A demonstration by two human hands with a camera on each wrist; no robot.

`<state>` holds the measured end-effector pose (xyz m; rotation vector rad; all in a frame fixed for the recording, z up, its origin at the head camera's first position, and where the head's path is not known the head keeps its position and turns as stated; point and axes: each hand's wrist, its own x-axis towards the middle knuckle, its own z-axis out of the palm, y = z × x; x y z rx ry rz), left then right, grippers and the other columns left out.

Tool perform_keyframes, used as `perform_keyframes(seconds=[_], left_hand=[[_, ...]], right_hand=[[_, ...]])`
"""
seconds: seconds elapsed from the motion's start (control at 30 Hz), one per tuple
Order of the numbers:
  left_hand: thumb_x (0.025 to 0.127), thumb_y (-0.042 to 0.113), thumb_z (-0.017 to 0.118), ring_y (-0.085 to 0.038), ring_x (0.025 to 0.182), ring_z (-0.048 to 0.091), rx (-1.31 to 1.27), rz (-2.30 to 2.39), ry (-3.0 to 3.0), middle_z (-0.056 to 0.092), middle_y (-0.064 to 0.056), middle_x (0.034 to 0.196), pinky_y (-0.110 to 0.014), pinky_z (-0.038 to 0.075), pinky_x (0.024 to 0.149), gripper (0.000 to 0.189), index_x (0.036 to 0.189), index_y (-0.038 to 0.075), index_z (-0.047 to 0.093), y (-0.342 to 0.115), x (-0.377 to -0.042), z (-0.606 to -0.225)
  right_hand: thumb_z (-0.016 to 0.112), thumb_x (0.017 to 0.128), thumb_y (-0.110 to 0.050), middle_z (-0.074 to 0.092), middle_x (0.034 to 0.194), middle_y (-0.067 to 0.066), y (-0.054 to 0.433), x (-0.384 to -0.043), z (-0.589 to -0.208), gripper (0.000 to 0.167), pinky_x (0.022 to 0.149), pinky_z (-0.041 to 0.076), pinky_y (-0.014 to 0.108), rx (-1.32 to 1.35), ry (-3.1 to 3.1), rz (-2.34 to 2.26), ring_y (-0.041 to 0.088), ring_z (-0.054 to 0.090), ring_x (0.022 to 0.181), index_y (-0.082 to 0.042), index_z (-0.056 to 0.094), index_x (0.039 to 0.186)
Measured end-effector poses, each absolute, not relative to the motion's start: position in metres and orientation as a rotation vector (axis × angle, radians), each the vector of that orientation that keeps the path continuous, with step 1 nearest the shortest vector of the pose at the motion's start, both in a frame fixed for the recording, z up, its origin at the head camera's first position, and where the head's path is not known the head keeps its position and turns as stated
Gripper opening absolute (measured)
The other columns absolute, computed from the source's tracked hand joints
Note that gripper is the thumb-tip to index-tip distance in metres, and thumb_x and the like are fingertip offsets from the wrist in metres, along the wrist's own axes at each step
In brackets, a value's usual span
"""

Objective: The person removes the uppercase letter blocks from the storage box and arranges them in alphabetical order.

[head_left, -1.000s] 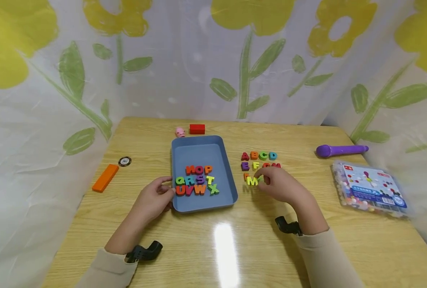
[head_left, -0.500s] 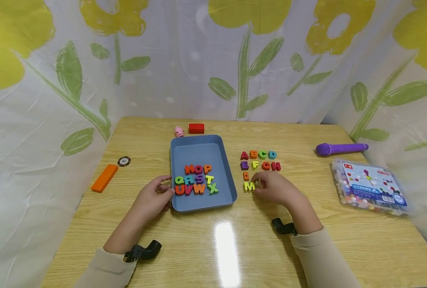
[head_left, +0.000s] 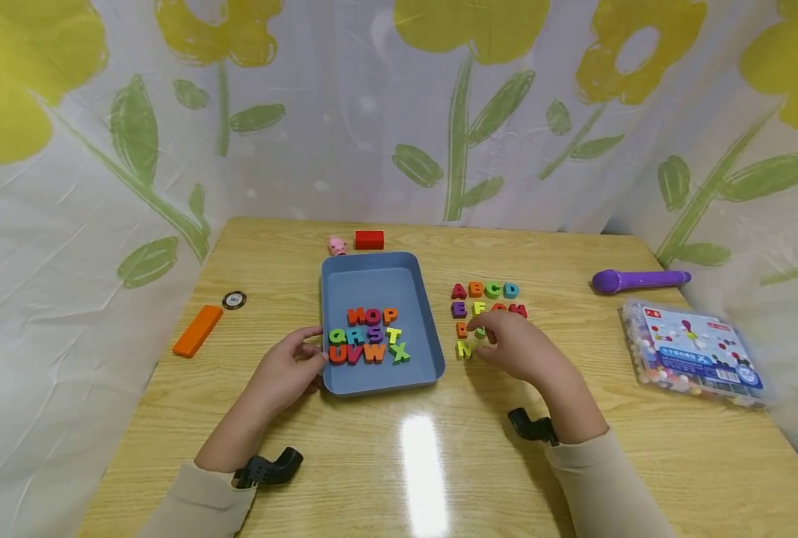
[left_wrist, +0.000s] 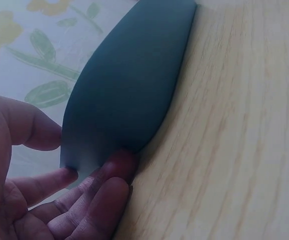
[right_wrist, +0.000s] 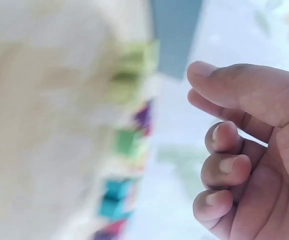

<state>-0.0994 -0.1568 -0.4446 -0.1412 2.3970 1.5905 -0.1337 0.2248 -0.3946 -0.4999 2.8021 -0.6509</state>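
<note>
My left hand (head_left: 290, 371) holds the near left side of a blue-grey tray (head_left: 432, 321); its fingertips touch the tray wall (left_wrist: 129, 75) in the left wrist view. Rows of colourful letter blocks, N to T, then U, V, W, X (head_left: 399, 353), lie inside. Right of the tray, my right hand (head_left: 520, 345) hovers over other letter blocks, with nothing between thumb and forefinger in the right wrist view. By its fingertips are a yellow M block (head_left: 465, 350), an orange I block (head_left: 462, 329) and a partly hidden green block (head_left: 481, 333). The hand hides blocks beneath it.
Rows A to H, starting at the A block (head_left: 459, 291), lie behind the right hand. Farther right are a purple microphone-like stick (head_left: 641, 281) and a clear boxed set (head_left: 698, 351). An orange bar (head_left: 198, 331), chip (head_left: 234, 300), pink pig (head_left: 337, 245) and red block (head_left: 369, 240) surround the tray.
The right hand has set the yellow M block down below the I block, let go of it and risen slightly. The left hand stays at the tray.
</note>
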Motion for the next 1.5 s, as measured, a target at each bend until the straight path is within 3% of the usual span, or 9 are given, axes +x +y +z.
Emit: perform_keyframes(seconds=[0.13,0.3,0.53,0.67,0.9,1.1,1.33,1.5], left_hand=[[0.106,0.017,0.064,-0.022,0.083,0.069,-0.151,1.582,2.396,0.065,-0.022,0.127,-0.034,0.063,0.073,0.056,0.16,0.01,0.051,-0.159,-0.099,-0.443],[0.106,0.016,0.064,-0.023,0.084,0.07,-0.135,1.586,2.396,0.066,-0.023,0.128,-0.034,0.063,0.073,0.057,0.161,0.009,0.051,-0.161,-0.1,-0.444],[0.105,0.016,0.066,-0.022,0.081,0.072,-0.104,1.597,2.394,0.067,-0.024,0.126,-0.032,0.064,0.071,0.057,0.16,0.008,0.052,-0.16,-0.099,-0.446],[0.105,0.016,0.066,-0.021,0.08,0.072,-0.103,1.596,2.398,0.068,-0.023,0.127,-0.031,0.063,0.07,0.057,0.16,0.009,0.052,-0.159,-0.098,-0.446],[0.105,0.016,0.066,-0.02,0.077,0.072,-0.099,1.597,2.407,0.07,-0.023,0.126,-0.031,0.063,0.069,0.057,0.16,0.009,0.052,-0.159,-0.098,-0.444],[0.105,0.016,0.066,-0.019,0.077,0.072,-0.103,1.595,2.408,0.07,-0.023,0.126,-0.032,0.062,0.069,0.058,0.16,0.009,0.052,-0.16,-0.098,-0.443],[0.105,0.016,0.065,-0.019,0.076,0.071,-0.103,1.588,2.416,0.07,-0.022,0.126,-0.031,0.062,0.069,0.058,0.16,0.008,0.052,-0.16,-0.098,-0.443],[0.105,0.015,0.066,-0.019,0.076,0.071,-0.101,1.607,2.402,0.069,-0.022,0.125,-0.032,0.062,0.069,0.057,0.16,0.008,0.052,-0.16,-0.097,-0.443]], right_hand=[[0.081,0.099,-0.015,0.067,0.093,0.007,0.197,-0.145,-0.371,0.034,0.074,0.047,0.037,-0.643,2.815,-0.638,0.021,0.055,0.083,-0.005,0.075,0.131],[0.079,0.102,-0.021,0.06,0.087,0.005,0.149,-0.176,-0.353,0.035,0.071,0.044,0.037,-0.759,2.765,-0.608,0.021,0.052,0.08,-0.008,0.074,0.134],[0.075,0.105,-0.025,0.069,0.108,0.004,0.087,-0.219,-0.363,0.038,0.081,0.052,0.037,-0.825,2.64,-0.498,0.022,0.058,0.093,-0.01,0.073,0.139],[0.075,0.105,-0.029,0.07,0.109,0.007,0.065,-0.231,-0.373,0.035,0.08,0.055,0.037,-0.788,2.56,-0.455,0.023,0.062,0.093,-0.013,0.074,0.136],[0.081,0.1,-0.03,0.073,0.109,0.003,0.051,-0.238,-0.385,0.029,0.076,0.058,0.032,-0.739,2.481,-0.407,0.019,0.069,0.087,-0.014,0.078,0.124],[0.082,0.1,-0.027,0.074,0.114,0.003,0.05,-0.239,-0.392,0.026,0.08,0.06,0.032,-0.726,2.492,-0.397,0.02,0.067,0.095,-0.013,0.079,0.122],[0.082,0.1,-0.025,0.072,0.12,0.002,0.049,-0.237,-0.396,0.03,0.094,0.059,0.037,-0.754,2.518,-0.379,0.023,0.063,0.107,-0.019,0.077,0.129],[0.081,0.101,-0.027,0.073,0.117,0.002,0.048,-0.237,-0.398,0.027,0.094,0.059,0.037,-0.768,2.526,-0.372,0.021,0.064,0.105,-0.019,0.077,0.126]])
